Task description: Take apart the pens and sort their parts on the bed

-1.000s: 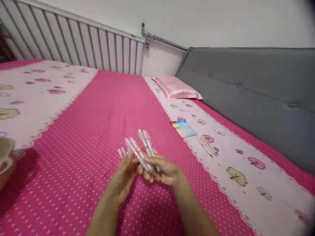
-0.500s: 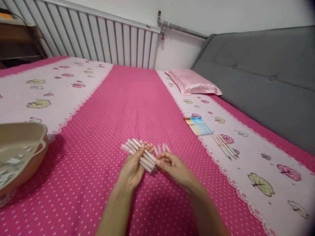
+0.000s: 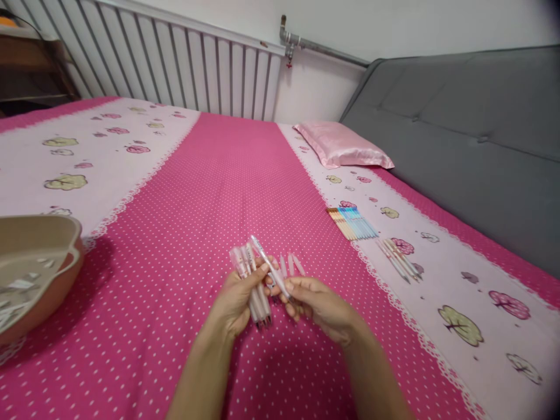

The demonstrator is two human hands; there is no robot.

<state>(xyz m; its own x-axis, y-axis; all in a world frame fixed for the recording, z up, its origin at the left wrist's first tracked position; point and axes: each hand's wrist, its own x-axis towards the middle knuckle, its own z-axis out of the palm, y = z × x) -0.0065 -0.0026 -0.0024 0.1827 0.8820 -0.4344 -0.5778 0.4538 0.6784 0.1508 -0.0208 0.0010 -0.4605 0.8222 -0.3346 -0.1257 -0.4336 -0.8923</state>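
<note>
My left hand is closed round a bundle of pale pink and white pens, their dark tips pointing down toward me. One white pen slants apart from the bundle, and my right hand pinches its lower end between thumb and fingers. The left thumb touches this pen too. Just beyond my hands, several translucent pink pens lie on the dotted pink bedspread, partly hidden by my fingers.
To the right lies a row of blue and yellow pens, with a few white pens nearer. A beige basin holding white scraps stands at left. A pink pillow rests by the grey headboard; a radiator lines the far wall.
The bundle in my left hand has turned more upright. One white pen now stands apart from it, with my right hand gripping its lower end.
</note>
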